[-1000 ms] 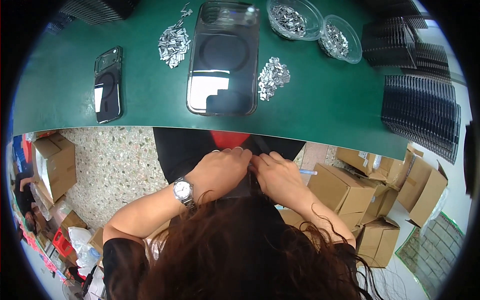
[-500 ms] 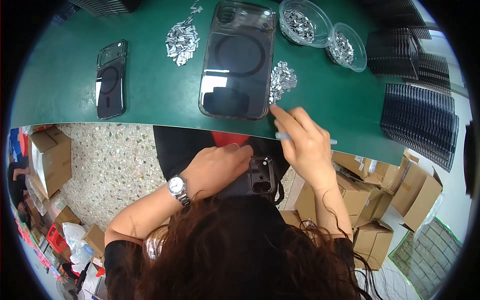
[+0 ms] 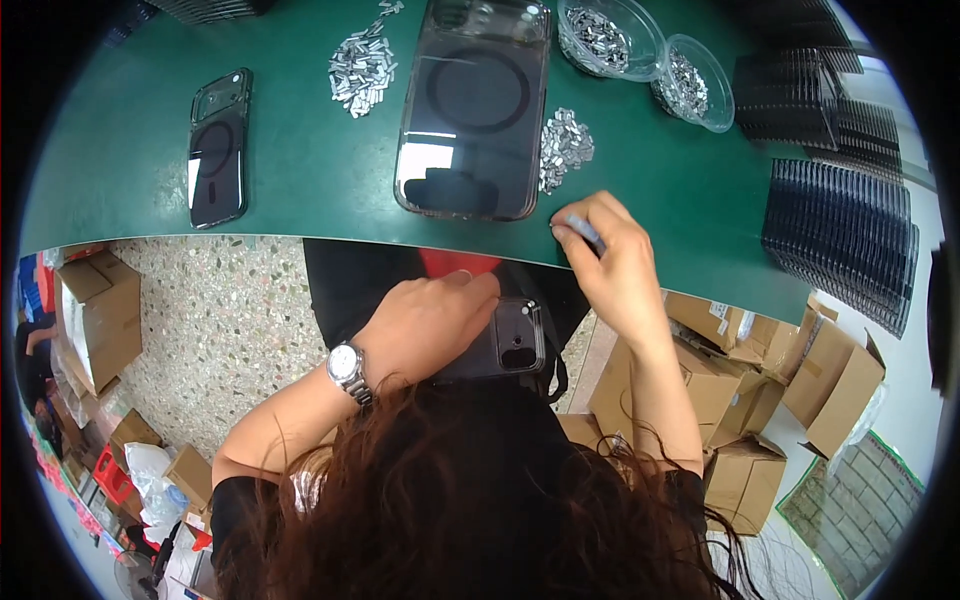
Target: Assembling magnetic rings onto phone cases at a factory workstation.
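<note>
My left hand [image 3: 432, 318], with a wristwatch [image 3: 347, 364] on its wrist, grips a dark see-through phone case [image 3: 518, 337] over my lap, below the table edge. Its fingers lie closed along the case's left side. Above the near table edge, my right hand [image 3: 615, 248] is closed around a pale, pen-like tool [image 3: 585, 233]. Thumb and forefinger are pinched together; whether a small piece sits at their tips I cannot make out. Just beyond that hand lies a pile of small silvery metal pieces [image 3: 566, 148], beside a stack of dark phone cases [image 3: 465, 165].
Another phone case [image 3: 217, 150] lies at left. A second pile of metal pieces [image 3: 360, 75] sits left of the stack. Two clear tubs [image 3: 725, 110] hold more pieces at far right. Stacked black cases [image 3: 838, 235] line the right edge. Cardboard boxes [image 3: 745, 480] stand on the floor.
My right hand has drawn back from the near end of the metal pile, and the pale tool in it has tilted. My left hand still holds the phone case in nearly the same place.
</note>
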A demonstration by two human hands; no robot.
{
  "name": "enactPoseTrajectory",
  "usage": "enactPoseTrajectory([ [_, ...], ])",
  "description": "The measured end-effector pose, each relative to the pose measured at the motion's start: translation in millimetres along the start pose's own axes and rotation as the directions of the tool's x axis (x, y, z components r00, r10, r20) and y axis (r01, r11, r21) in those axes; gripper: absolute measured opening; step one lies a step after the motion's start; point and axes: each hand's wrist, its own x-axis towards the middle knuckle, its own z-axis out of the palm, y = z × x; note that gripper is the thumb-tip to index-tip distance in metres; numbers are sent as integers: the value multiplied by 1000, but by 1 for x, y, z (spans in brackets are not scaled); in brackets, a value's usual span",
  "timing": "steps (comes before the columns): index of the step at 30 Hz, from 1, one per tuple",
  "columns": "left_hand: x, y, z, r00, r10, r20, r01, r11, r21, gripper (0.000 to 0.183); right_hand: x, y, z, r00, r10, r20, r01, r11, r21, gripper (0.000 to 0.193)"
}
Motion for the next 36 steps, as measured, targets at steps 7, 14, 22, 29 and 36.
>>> enactPoseTrajectory([
  [7, 3, 5, -9, 998, -55, 4, 55, 997, -46, 17, 6, -1, -4, 998, -10, 67, 15, 997, -75, 14],
  [14, 1, 9, -3, 1000, -28, -2, 28, 998, -58, 18, -50, -7, 26, 919, -379, 108, 384, 923, -33, 26],
  [22, -3, 15, 2, 1000, -6, -27, 6, 1000, 15, 16, -60, -6, 36, 946, -307, 99, 316, 944, -96, 22],
  [29, -4, 3, 11, 998, 47, 37, -51, 992, 117, 16, -63, 12, 44, 953, -110, 283, 90, 993, 82, 25],
  [36, -2, 1, 13, 994, 106, 41, -112, 971, 209, 16, -70, 2, 37, 945, -228, 234, 265, 954, -138, 21],
])
